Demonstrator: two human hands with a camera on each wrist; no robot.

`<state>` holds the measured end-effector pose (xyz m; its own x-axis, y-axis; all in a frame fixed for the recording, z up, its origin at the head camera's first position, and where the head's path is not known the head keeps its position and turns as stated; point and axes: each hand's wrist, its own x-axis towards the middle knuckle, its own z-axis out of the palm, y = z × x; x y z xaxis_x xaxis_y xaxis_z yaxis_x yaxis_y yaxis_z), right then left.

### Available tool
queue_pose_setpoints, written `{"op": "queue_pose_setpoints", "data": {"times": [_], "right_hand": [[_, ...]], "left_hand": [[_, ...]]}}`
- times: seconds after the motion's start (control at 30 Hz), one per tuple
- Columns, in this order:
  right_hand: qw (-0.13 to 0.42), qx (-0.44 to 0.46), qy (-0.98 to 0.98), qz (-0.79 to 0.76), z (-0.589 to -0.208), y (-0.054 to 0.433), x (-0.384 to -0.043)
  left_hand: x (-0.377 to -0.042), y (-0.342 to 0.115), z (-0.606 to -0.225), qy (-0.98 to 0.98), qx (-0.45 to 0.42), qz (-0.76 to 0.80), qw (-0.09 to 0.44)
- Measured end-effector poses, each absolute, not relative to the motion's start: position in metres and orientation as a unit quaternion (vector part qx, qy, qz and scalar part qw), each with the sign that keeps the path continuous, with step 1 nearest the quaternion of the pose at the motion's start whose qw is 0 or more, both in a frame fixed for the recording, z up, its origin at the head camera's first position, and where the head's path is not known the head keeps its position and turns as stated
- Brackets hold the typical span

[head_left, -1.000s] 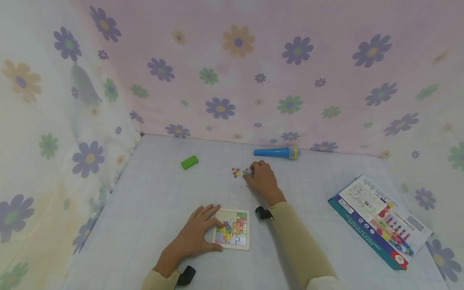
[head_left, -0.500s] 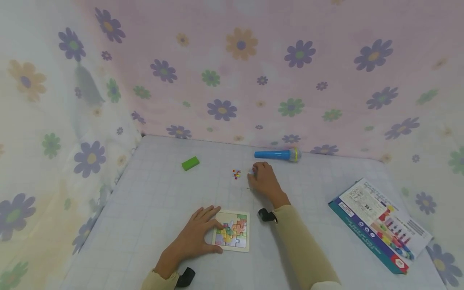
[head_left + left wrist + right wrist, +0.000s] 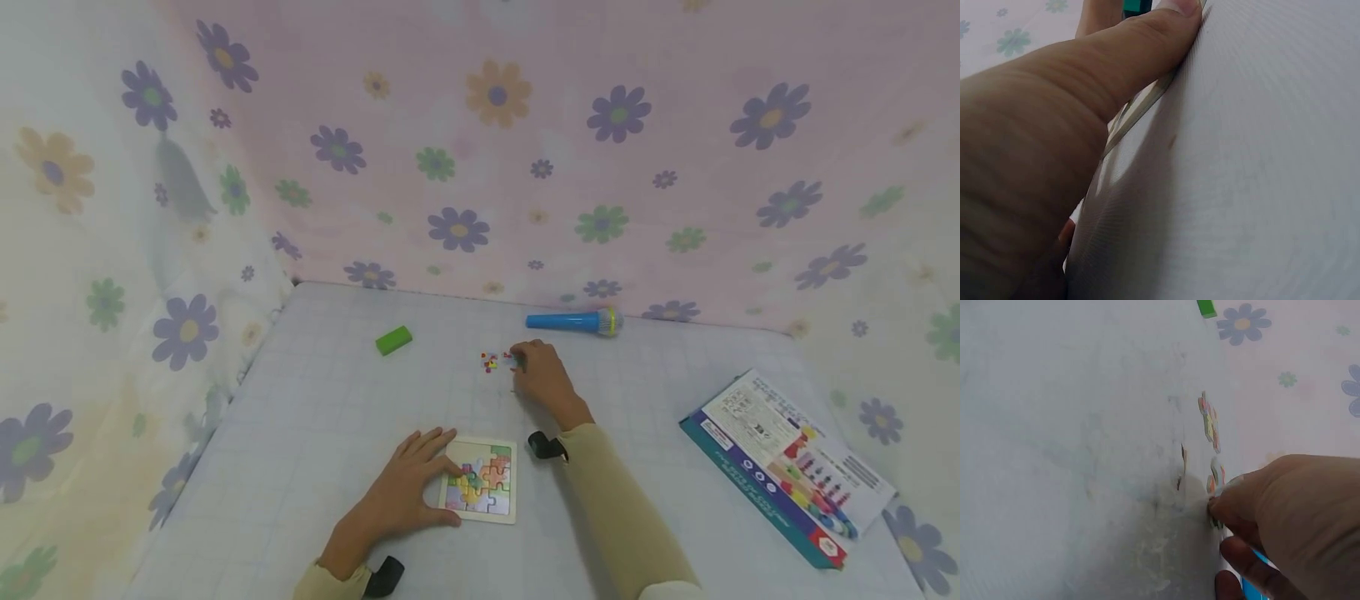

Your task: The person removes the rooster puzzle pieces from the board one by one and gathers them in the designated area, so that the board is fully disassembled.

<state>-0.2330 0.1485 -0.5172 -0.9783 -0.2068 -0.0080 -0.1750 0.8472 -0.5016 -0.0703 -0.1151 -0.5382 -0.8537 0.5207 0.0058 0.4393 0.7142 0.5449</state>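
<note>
Red-flecked, likely light and stiff, a piece (image 3: 507, 359) best held by its edges sits pinched in your right hand (image 3: 546, 375) beyond the board (image 3: 468, 452) your outspread left hand (image 3: 408, 486) touches.

the left grip (image 3: 405, 483) is spread; the right grip (image 3: 547, 379), farther forward, is curled.

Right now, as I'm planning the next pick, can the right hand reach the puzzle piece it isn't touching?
Probably yes: the untouched piece lies uncovered near the right hand, though it pinches the other piece.
</note>
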Motion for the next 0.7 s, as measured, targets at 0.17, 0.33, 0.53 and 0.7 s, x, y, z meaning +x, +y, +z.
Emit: {"op": "queue_pose_setpoints", "data": {"times": [0.17, 0.33, 0.53, 0.7], "right_hand": [[0.028, -0.127, 0.954, -0.271, -0.515, 0.151, -0.233], [0.015, -0.134, 0.952, -0.273, -0.514, 0.152, -0.233], [0.020, -0.122, 0.952, -0.279, -0.516, 0.152, -0.233], [0.029, -0.120, 0.950, -0.288, -0.513, 0.154, -0.219]], "left_hand": [[-0.069, -0.115, -0.539, 0.924, 0.259, 0.273, 0.068], [-0.069, -0.115, -0.539, 0.926, 0.257, 0.268, 0.066], [-0.069, -0.115, -0.538, 0.926, 0.259, 0.267, 0.065], [-0.069, -0.116, -0.540, 0.924, 0.265, 0.269, 0.055]]}}
